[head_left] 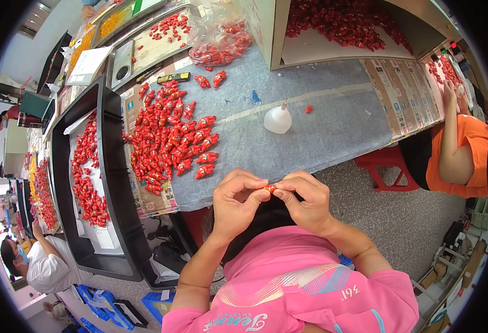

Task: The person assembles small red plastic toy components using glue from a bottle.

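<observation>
A small red piece with yellow markings [270, 189] is pinched between the fingertips of both hands, just off the table's near edge. My left hand [238, 200] grips its left end with thumb and forefinger. On its other end, the thumb and forefinger of my right hand [305, 201] are closed. The fingers hide most of the piece. To the left on the blue-grey cloth lies a heap of similar red figure-like pieces [172, 133]. A white squeeze bottle with a thin tip [277, 119] stands beyond my hands, with a single small red part [309, 109] beside it.
A black tray [113, 166] holding red pieces borders the table's left side. Behind the heap are a clear plastic bag [221, 47] of red parts and a marker-like black tube [173, 77]. A box [332, 55] with red pieces stands at the back. Co-workers sit left and right.
</observation>
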The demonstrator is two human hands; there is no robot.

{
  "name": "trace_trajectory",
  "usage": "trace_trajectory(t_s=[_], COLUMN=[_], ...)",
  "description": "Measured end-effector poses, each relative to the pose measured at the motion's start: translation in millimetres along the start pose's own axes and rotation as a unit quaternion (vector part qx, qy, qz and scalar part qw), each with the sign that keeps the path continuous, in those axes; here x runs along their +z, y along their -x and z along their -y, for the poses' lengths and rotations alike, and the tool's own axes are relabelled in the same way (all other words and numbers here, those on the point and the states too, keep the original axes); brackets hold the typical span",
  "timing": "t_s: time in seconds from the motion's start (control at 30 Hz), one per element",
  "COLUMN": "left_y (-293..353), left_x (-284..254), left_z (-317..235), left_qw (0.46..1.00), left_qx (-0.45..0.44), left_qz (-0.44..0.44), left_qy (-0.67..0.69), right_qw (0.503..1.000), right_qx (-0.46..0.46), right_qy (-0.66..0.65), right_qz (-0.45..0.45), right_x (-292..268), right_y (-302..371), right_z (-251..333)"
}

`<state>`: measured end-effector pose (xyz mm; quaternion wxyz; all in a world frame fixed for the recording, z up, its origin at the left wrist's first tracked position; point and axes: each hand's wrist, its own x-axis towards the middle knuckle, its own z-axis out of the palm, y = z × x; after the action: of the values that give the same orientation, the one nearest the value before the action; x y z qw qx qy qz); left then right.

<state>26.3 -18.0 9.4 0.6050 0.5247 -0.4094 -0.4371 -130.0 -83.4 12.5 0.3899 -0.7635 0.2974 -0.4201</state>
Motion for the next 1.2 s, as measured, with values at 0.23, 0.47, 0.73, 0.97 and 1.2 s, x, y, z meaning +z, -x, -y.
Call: trace_trajectory(t_s=[0.23, 0.47, 0.73, 0.97, 1.2], left_y=[0, 2, 4, 5, 5], left_x=[-1, 0, 5, 7, 8], left_z=[3, 7, 6, 10, 9], left_qw=[1.000, 0.996, 0.995, 0.990, 0.992], left_qx=[0.011, 0.058, 0.067, 0.094, 0.079], left_qz=[-0.003, -0.013, -0.026, -0.037, -0.039], left_qy=[-0.016, -0.073, -0.064, -0.094, -0.088], right_qw=[0.999, 0.997, 0.985, 0.978, 0.976], right_qx=[0.027, 0.072, 0.153, 0.186, 0.196], right_qy=[-0.013, -0.031, -0.068, -0.076, -0.068], right_qz=[0.015, 0.016, 0.030, 0.061, 0.070], right_x=[-4, -4, -6, -11, -10], right_y=[-1, 1, 1, -3, -3], right_z=[4, 4, 2, 4, 3])
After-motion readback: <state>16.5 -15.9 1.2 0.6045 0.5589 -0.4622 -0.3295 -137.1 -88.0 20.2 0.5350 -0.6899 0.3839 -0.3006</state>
